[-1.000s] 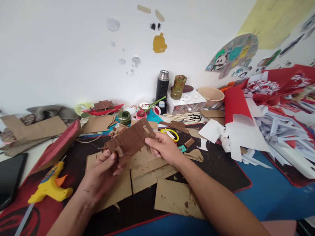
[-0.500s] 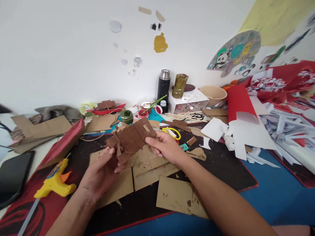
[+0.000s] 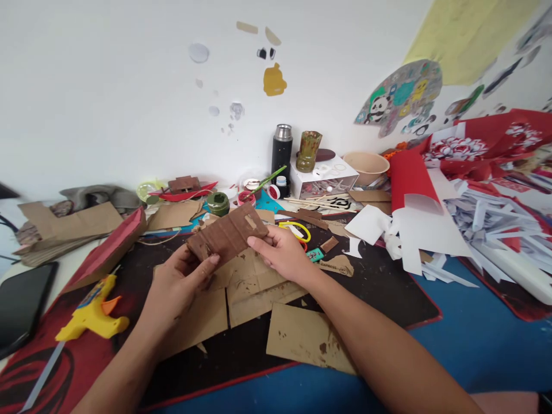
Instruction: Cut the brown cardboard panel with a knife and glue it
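Note:
A brown-painted piece of cardboard (image 3: 228,234) is held up, tilted, between both hands, with a torn patch near its upper right end. My left hand (image 3: 183,282) grips its lower left end, the thumb on the front face and the fingers behind. At the right end, my right hand (image 3: 280,253) pinches the edge between thumb and fingers. Beneath the hands lie plain cardboard sheets (image 3: 254,299), and a paint-stained cardboard sheet (image 3: 306,339) lies nearer the front edge.
A yellow glue gun (image 3: 92,313) lies left, beside a red-lined cardboard boat shape (image 3: 112,247). Behind stand open paint jars (image 3: 218,203), a black thermos (image 3: 282,155) and a white box (image 3: 325,178). Paper strips (image 3: 504,224) are heaped right. Yellow-handled scissors (image 3: 302,230) lie beyond my right hand.
My left thumb has shifted onto the front of the brown cardboard, and the loose flap at its lower left is now pressed in or covered. The view has shifted slightly.

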The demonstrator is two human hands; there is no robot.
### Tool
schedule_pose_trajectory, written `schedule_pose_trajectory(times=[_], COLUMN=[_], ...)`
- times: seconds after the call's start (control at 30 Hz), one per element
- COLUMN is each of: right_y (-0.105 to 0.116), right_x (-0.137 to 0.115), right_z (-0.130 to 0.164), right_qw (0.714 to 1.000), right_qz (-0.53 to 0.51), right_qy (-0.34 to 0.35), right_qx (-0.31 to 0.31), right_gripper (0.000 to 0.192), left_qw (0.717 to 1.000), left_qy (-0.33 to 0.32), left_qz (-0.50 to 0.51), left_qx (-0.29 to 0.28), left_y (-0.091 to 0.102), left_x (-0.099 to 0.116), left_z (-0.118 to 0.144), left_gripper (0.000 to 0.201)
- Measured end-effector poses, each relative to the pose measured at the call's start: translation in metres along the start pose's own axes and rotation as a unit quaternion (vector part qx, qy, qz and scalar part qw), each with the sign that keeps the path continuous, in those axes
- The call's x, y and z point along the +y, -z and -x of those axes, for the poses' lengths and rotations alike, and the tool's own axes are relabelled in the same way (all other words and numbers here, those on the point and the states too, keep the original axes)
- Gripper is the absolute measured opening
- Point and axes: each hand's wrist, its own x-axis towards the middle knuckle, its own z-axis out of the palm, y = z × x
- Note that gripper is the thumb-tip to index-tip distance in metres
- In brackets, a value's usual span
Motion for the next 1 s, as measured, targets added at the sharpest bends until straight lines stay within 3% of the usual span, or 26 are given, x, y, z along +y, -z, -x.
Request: schedule_pose_trajectory(times=[0.1, 0.33, 0.53, 0.83, 0.93, 1.0], right_y=[0.0, 0.002, 0.002, 0.002, 0.002, 0.002], right_x=[-0.001, -0.004, -0.009, -0.011, -0.011, -0.012], right_z=[0.001, 0.0, -0.001, 0.0, 0.001, 0.001], right_qw=[1.0, 1.0, 0.999, 0.999, 1.0, 1.0], right_qz=[0.016, 0.009, -0.023, -0.031, -0.027, -0.022], right_qy=[0.012, 0.02, 0.011, -0.004, -0.006, -0.007], right_qx=[0.008, 0.019, 0.02, 0.009, 0.009, 0.006], right_gripper=[0.033, 0.036, 0.038, 0.04, 0.041, 0.041], left_qw=[0.998, 0.968, 0.959, 0.918, 0.934, 0.961], left_qy=[-0.018, -0.088, -0.104, -0.078, -0.074, -0.068], left_qz=[-0.063, -0.212, -0.241, -0.341, -0.301, -0.236], left_qx=[0.007, 0.105, 0.112, 0.185, 0.177, 0.129], left_y=[0.003, 0.013, 0.019, 0.037, 0.039, 0.039], left_x=[0.002, 0.0, 0.005, 0.012, 0.017, 0.017], left_z=[0.0, -0.006, -0.01, -0.016, -0.016, -0.015], left_gripper=[0.061, 0.047, 0.044, 0.027, 0.04, 0.051])
